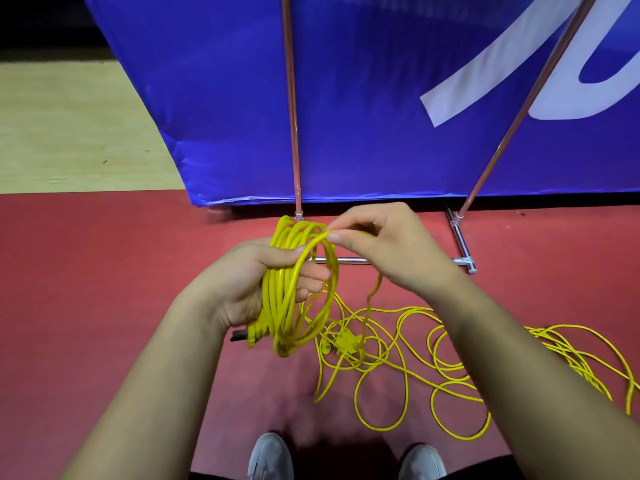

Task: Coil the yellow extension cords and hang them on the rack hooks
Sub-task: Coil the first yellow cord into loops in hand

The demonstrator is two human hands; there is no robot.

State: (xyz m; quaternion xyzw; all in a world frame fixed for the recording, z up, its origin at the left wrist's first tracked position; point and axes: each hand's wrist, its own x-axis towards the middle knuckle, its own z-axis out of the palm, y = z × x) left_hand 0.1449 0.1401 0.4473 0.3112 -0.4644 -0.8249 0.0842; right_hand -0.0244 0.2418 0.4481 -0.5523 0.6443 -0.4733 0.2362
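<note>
Yellow extension cord is what we see first. It is thin, bright and shiny, and it is wound into one coil of many round loops. We cannot count the loops, because they lie too close together. The coil is up in the air in front of us, over the red floor. Our left hand holds it, with the fingers curled round the bunch of loops. Our right hand pinches one strand at the top of the outer loop, between thumb and finger. One dark plug end sticks out at the bottom of the coil, just under the left wrist.

From the right hand the cord drops down to the floor. There the loose cord lies in a messy heap of curls and rings that spreads off to the right edge. In the heap sits one yellow plug piece. We cannot tell if the heap is one cord or more.

Behind the coil, one shiny metal bar lies flat on the floor. Two metal poles stand up behind it, one nearly straight and one leaning right. Behind them is one big blue banner with white marks. Left of the banner is a strip of tan floor. At the bottom we see two grey shoes, toes pointing forward.
</note>
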